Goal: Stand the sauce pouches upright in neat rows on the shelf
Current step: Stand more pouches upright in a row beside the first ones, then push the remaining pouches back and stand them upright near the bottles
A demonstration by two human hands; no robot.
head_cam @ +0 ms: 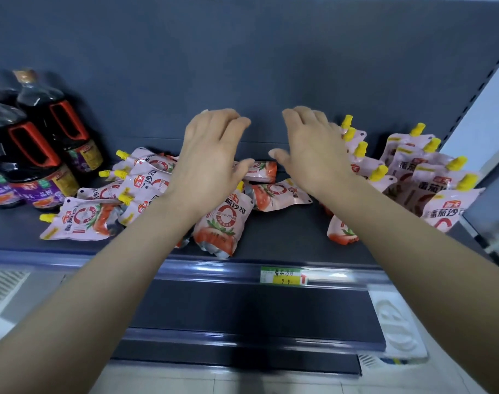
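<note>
The sauce pouches (219,220) sit in two lots on the shelf (282,240). On the left and in the middle we see a fallen heap (106,211), the pouches lying flat across one another with their yellow spouts pointing every way. On the right a standing group (430,172) leans in rough rows toward the far corner, spouts up. One more pouch lies flat near the front edge, half hidden under our right forearm.

Our left hand (211,157) hovers over the middle of the heap, and our right hand (313,149) is just beside the left edge of the standing group. The fingers of both are released, spread and lightly bent, grasping nothing (whether the right fingertips brush a spout we cannot tell).

We judge the standing group the weak spot. The pouches look soft, and a careless sweep of the right wrist could knock one over and take its neighbours with it. The heap overlaps, so lifting one pouch may drag another toward the front lip and off it. The soy sauce bottles (43,143) stand at the far left, close by the heap.
</note>
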